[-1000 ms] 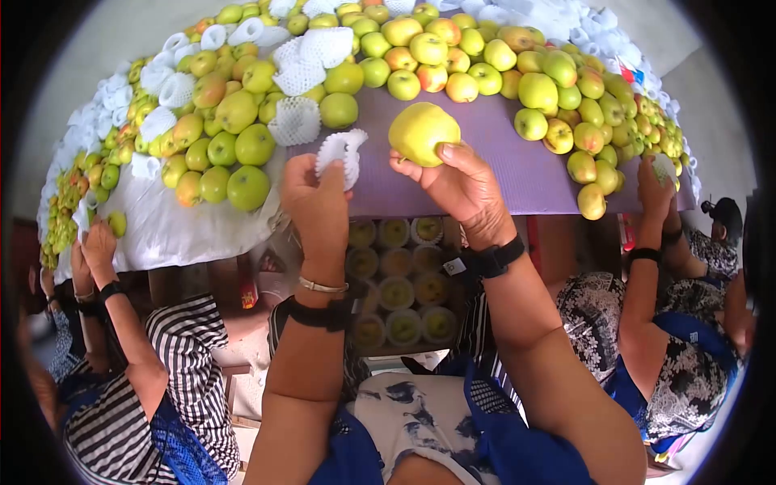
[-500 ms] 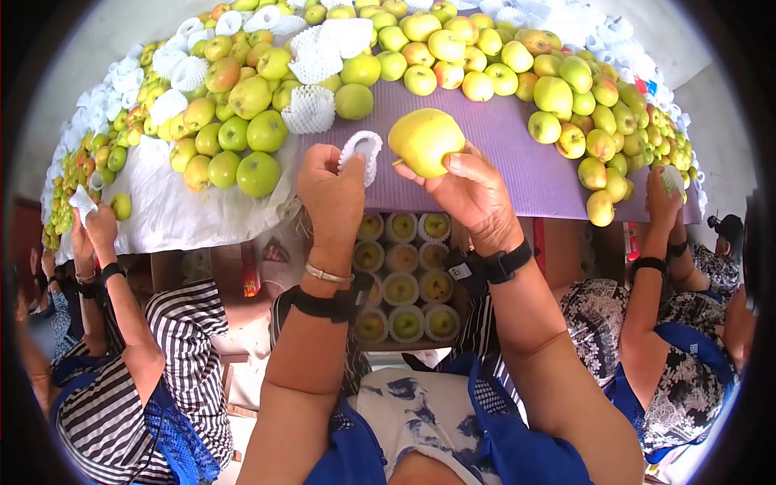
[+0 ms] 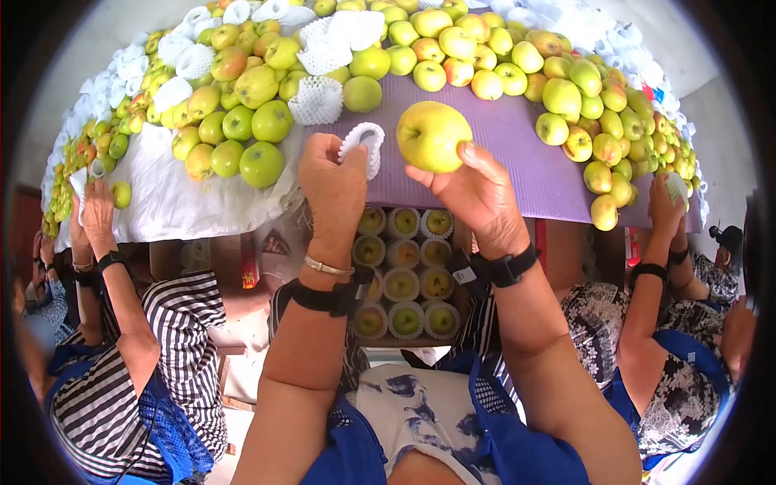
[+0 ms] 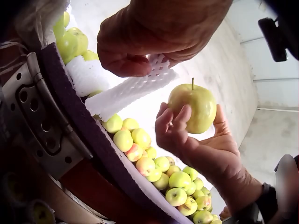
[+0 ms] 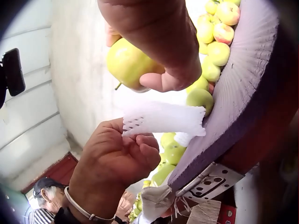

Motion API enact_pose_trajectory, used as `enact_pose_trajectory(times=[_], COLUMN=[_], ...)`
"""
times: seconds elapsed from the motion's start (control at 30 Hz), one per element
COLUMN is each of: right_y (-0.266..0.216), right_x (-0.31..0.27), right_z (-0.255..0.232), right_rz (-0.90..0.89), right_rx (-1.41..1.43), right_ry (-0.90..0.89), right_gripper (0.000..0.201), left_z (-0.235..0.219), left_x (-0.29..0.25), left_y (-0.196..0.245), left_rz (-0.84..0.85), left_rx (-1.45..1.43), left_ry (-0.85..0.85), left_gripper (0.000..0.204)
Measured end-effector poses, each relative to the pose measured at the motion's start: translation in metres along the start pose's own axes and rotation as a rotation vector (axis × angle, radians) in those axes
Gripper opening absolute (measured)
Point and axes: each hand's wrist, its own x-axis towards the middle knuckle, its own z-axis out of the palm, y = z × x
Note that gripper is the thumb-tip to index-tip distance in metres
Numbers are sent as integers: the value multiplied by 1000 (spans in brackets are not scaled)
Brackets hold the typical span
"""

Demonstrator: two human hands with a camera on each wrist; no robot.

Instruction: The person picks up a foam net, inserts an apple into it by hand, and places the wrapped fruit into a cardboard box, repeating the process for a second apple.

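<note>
In the head view, a yellow-green apple (image 3: 434, 136) is gripped by my right hand (image 3: 481, 198), thumb on its side. My left hand (image 3: 333, 190) pinches a white foam net sleeve (image 3: 368, 144), its opening spread, just left of the apple and apart from it. The left wrist view shows the apple (image 4: 192, 108) stem up in the curled fingers of the right hand (image 4: 205, 151), with the sleeve (image 4: 135, 88) hanging from the left hand (image 4: 149, 37). In the right wrist view the sleeve (image 5: 163, 120) lies below the apple (image 5: 131, 64).
Piles of apples (image 3: 259, 85) and loose foam sleeves (image 3: 316, 101) lie on the table, partly on a purple mat (image 3: 485, 182). Below its edge sits a box of sleeved apples (image 3: 400, 284). Other people's hands (image 3: 99, 214) work at both sides.
The right hand has turned the apple, so its stem no longer shows in the head view. The left hand still holds the sleeve, now more upright and slightly further right.
</note>
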Motion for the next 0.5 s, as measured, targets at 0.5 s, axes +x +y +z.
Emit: enact_pose_trajectory(times=[0.5], right_y=[10], right_x=[-15], right_z=[18], right_rz=[56], right_rx=[-254], right_ry=[-98], right_gripper=[71], left_z=[12], left_x=[-12], left_y=[-7], left_rz=[356], left_rx=[206], left_ry=[-54], left_gripper=[24])
